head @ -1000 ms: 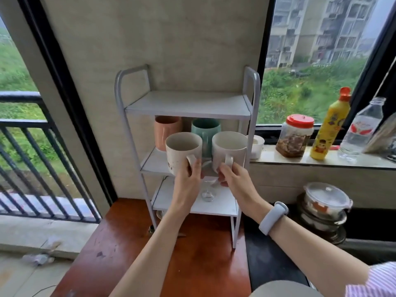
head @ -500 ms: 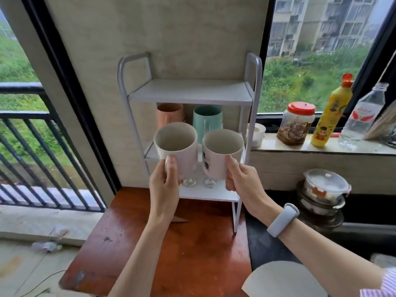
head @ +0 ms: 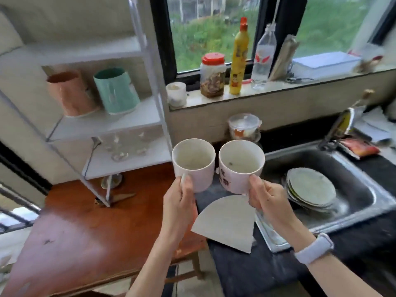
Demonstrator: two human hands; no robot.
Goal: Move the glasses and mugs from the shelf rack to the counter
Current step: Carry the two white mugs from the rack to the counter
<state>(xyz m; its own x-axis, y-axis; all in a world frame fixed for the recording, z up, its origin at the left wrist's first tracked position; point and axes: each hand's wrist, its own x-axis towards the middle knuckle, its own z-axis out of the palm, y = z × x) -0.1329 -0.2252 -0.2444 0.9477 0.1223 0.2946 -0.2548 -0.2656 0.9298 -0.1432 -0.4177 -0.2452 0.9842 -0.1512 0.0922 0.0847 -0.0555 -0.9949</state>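
Carrying is the step in hand: above the dark counter (head: 246,273), beside the sink (head: 351,189), clear of the shelf rack (head: 150,67), 2 pale mugs hang side by side. The left hand (head: 182,202) grips the left mug (head: 194,165); the right hand (head: 267,200) grips the printed mug (head: 240,166). Next, probably lowering both onto bare counter, upright.

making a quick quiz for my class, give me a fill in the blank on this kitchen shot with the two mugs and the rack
1. Each hand, left hand and right hand, holds one white ____.
2. On the rack's middle shelf, beside the pink cup, stands a ____ cup.
3. The stack of plates lies in the ____.
4. The yellow bottle on the windowsill has a ____ cap.

Missing words: mug; green; sink; red
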